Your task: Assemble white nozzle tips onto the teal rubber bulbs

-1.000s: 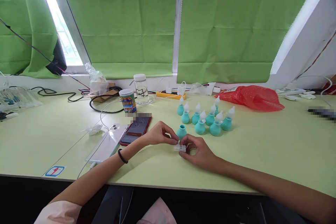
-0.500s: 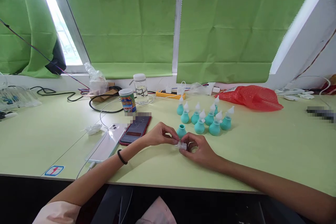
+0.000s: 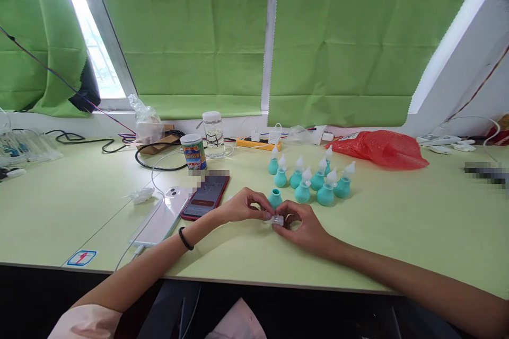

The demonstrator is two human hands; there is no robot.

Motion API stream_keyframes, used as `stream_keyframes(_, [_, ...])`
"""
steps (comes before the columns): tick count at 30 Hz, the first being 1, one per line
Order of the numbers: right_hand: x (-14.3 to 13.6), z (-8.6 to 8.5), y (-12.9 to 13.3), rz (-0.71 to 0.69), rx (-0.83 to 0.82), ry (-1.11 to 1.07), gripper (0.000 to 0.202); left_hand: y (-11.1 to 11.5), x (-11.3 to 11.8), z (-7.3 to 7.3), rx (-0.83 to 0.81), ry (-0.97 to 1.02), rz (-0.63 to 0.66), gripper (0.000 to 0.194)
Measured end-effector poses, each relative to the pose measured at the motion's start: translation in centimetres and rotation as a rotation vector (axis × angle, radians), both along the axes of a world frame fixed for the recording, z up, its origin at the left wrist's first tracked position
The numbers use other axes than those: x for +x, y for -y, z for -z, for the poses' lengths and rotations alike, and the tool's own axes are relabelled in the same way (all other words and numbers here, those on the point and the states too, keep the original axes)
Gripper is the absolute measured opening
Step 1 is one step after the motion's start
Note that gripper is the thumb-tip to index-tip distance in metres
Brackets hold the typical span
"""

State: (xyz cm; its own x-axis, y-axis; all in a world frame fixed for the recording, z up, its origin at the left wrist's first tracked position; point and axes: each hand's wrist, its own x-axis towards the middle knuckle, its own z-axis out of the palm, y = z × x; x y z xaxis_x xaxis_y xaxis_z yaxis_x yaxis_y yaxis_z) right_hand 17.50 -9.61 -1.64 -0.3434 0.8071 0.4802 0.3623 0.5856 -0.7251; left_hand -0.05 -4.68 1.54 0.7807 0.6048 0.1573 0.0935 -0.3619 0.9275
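Observation:
Between my two hands is a small clear plastic piece [image 3: 278, 220], partly covered by fingertips. My left hand [image 3: 247, 205] pinches its left end with thumb and fingers. My right hand [image 3: 301, 224] grips its right end. Just behind the fingers stands a teal bulb [image 3: 274, 198] with an open top and no tip. Behind and to the right, several teal bulbs with clear pointed tips [image 3: 325, 194] stand upright in a loose group.
Left of my hands lie a dark phone [image 3: 207, 197] and a white phone [image 3: 161, 222] with a cable. Farther back are a patterned can [image 3: 193, 152], a lidded jar [image 3: 213, 135], an orange power strip [image 3: 254, 143] and a red plastic bag [image 3: 382, 149].
My left fingers have shifted slightly on the clear piece and now cover more of its left end. The bulbs have not moved.

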Motion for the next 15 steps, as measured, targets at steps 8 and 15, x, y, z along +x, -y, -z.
stream_keyframes(8, [0.0, 0.14, -0.16, -0.007, 0.042, -0.002, 0.009, -0.16, 0.23, 0.49, -0.042, 0.022, 0.008, 0.02])
stream_keyframes(15, [0.03, 0.37, -0.2, 0.0, 0.102, 0.016, 0.01, 0.13, 0.43, 0.66, -0.327, -0.008, 0.032, 0.028])
